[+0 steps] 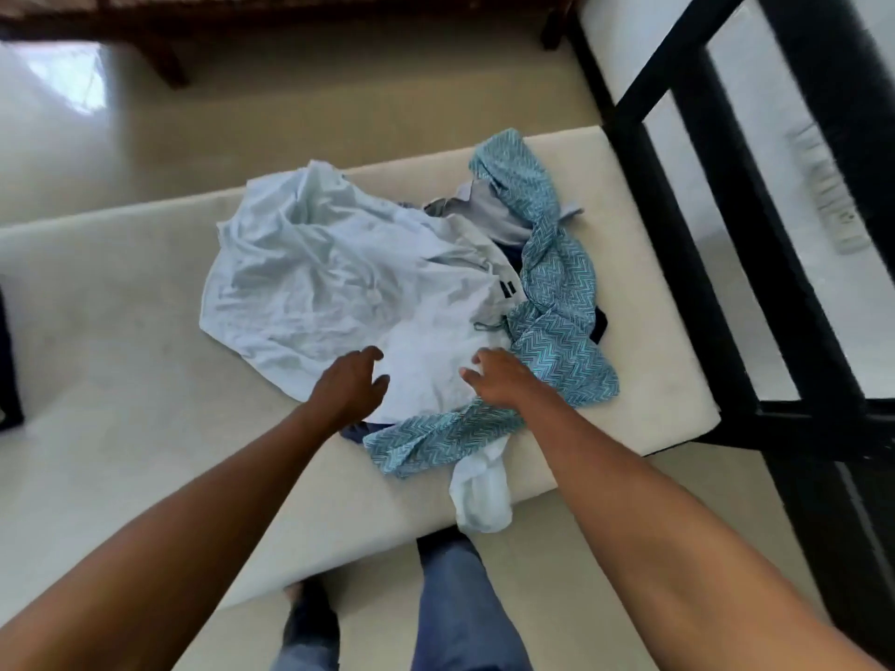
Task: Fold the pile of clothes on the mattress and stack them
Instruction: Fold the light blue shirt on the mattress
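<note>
A loose pile of clothes lies on the cream mattress (145, 293). On top sprawls a crumpled pale blue shirt (310, 273). A teal zigzag-patterned cloth (557, 302) winds along the pile's right side and near edge. Grey fabric (503, 220) and a dark garment (598, 324) peek out beneath. A white piece (482, 496) hangs over the mattress's near edge. My left hand (353, 385) hovers over the near edge of the pale shirt, fingers relaxed and spread. My right hand (499, 377) hovers beside it over the shirt and patterned cloth, fingers loosely spread, holding nothing.
A black metal frame (702, 225) stands close along the mattress's right side. A dark wooden piece of furniture (164, 60) stands on the pale floor beyond. My legs in blue jeans (455, 602) stand at the near edge. Bare mattress stretches to the pile's left.
</note>
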The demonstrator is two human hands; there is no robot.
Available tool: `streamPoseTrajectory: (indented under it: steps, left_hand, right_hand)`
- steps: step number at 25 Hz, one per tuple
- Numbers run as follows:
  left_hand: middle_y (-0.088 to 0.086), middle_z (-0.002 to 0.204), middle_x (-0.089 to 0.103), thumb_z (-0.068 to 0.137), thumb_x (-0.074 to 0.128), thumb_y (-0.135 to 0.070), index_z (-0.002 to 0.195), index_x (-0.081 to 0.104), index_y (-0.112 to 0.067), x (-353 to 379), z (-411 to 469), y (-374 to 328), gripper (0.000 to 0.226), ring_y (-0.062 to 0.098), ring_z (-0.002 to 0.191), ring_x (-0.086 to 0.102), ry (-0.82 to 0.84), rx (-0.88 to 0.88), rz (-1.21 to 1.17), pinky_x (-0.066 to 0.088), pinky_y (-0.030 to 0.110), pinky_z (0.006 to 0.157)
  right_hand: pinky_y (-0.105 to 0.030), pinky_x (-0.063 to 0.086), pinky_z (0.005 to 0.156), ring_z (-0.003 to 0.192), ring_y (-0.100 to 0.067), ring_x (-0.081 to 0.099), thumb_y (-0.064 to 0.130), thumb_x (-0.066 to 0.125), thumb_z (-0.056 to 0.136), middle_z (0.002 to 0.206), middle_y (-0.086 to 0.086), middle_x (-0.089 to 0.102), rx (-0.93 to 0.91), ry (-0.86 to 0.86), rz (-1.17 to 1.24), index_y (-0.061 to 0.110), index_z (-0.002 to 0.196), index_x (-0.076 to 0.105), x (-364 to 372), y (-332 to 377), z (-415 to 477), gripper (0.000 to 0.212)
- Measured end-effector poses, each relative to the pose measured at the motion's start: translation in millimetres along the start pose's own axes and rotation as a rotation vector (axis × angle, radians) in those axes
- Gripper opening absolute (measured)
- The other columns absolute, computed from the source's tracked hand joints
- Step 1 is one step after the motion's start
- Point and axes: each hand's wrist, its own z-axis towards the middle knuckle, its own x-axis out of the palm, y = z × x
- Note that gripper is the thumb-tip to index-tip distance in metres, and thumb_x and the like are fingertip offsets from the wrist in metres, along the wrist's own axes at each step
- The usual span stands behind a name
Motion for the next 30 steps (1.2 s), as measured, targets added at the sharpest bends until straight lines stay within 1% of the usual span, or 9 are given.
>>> streamPoseTrajectory:
  steps: [3, 8, 12, 14, 16, 18, 22, 26, 30]
  left_hand:
    - [0.018, 0.131, 0.065, 0.1, 0.063, -0.031, 0.144, 0.051, -0.013, 20.5, 46.0, -8.9, 0.049, 0.037, 0.123, 0.059, 0.024, -0.095, -0.033, 0.047, 0.042, 0.097]
    - [0.016, 0.125, 0.067, 0.1, 0.063, -0.029, 0.143, 0.051, -0.012, 53.2, 90.0, -17.2, 0.048, 0.037, 0.119, 0.061, 0.042, -0.192, -0.111, 0.048, 0.043, 0.095]
    - [0.015, 0.128, 0.066, 0.101, 0.061, -0.033, 0.145, 0.048, -0.014, 73.1, 106.8, -12.7, 0.05, 0.036, 0.12, 0.06, 0.095, -0.217, -0.117, 0.048, 0.043, 0.096]
    - [0.014, 0.127, 0.066, 0.101, 0.06, -0.033, 0.146, 0.047, -0.015, 76.2, 109.2, -11.2, 0.05, 0.036, 0.119, 0.06, 0.086, -0.232, -0.137, 0.049, 0.043, 0.096]
    - [0.013, 0.127, 0.066, 0.101, 0.06, -0.033, 0.147, 0.046, -0.015, 76.4, 105.5, -6.6, 0.051, 0.034, 0.119, 0.06, 0.07, -0.256, -0.147, 0.049, 0.043, 0.096]
    - [0.012, 0.127, 0.066, 0.102, 0.059, -0.032, 0.148, 0.045, -0.016, 72.8, 96.9, -0.3, 0.051, 0.033, 0.12, 0.059, 0.069, -0.277, -0.144, 0.049, 0.043, 0.096]
    - [0.012, 0.128, 0.067, 0.102, 0.059, -0.031, 0.148, 0.046, -0.015, 53.9, 78.2, 11.3, 0.05, 0.033, 0.119, 0.06, 0.061, -0.285, -0.15, 0.049, 0.042, 0.095]
    - [0.01, 0.122, 0.07, 0.102, 0.059, -0.031, 0.146, 0.047, -0.014, 29.5, 61.9, 16.3, 0.048, 0.032, 0.115, 0.063, 0.032, -0.252, -0.154, 0.05, 0.04, 0.09]
    - [0.004, 0.112, 0.074, 0.101, 0.059, -0.032, 0.142, 0.05, -0.017, 16.5, 45.0, 15.8, 0.044, 0.029, 0.111, 0.065, 0.017, -0.186, -0.161, 0.049, 0.038, 0.086]
  right_hand:
    - [-0.042, 0.047, 0.106, 0.13, -0.036, 0.054, 0.041, 0.059, 0.102, 0.146, -0.018, 0.054, -0.051, 0.036, -0.078, 0.009, 0.141, 0.053, -46.9, -15.1, 74.1, 0.05]
    - [-0.033, 0.049, 0.094, 0.119, -0.033, 0.063, 0.027, 0.063, 0.097, 0.133, -0.016, 0.065, -0.02, -0.07, 0.08, 0.013, 0.13, 0.064, -108.9, -35.3, 181.7, 0.035]
    - [-0.038, 0.055, 0.095, 0.114, -0.034, 0.066, 0.02, 0.061, 0.095, 0.124, -0.015, 0.071, 0.058, -0.141, 0.135, 0.017, 0.114, 0.073, -110.4, -56.3, 241.1, 0.023]
    - [-0.04, 0.054, 0.096, 0.116, -0.037, 0.065, 0.02, 0.057, 0.098, 0.127, -0.019, 0.068, 0.094, -0.096, 0.086, 0.012, 0.118, 0.072, -100.6, -66.9, 252.3, 0.026]
    - [-0.041, 0.051, 0.097, 0.118, -0.037, 0.062, 0.012, 0.056, 0.097, 0.131, -0.021, 0.065, 0.118, -0.004, 0.069, 0.006, 0.128, 0.068, -87.5, -71.5, 249.6, 0.033]
    - [-0.04, 0.051, 0.095, 0.116, -0.036, 0.064, 0.009, 0.062, 0.095, 0.129, -0.02, 0.067, 0.136, -0.013, 0.12, 0.003, 0.131, 0.066, -82.5, -68.2, 238.2, 0.037]
    - [-0.035, 0.06, 0.084, 0.093, -0.027, 0.072, 0.019, 0.086, 0.082, 0.106, -0.011, 0.076, 0.11, -0.167, 0.284, 0.005, 0.115, 0.076, -82.6, -60.5, 201.8, 0.037]
    - [-0.024, 0.057, 0.068, 0.071, -0.015, 0.069, 0.014, 0.092, 0.074, 0.078, -0.002, 0.074, 0.06, -0.21, 0.371, 0.01, 0.088, 0.08, -77.1, -44.3, 151.8, 0.019]
    - [-0.03, 0.054, 0.074, 0.079, -0.02, 0.068, 0.011, 0.087, 0.074, 0.087, -0.004, 0.073, 0.106, -0.128, 0.441, 0.014, 0.091, 0.072, -52.8, -14.6, 111.7, 0.023]
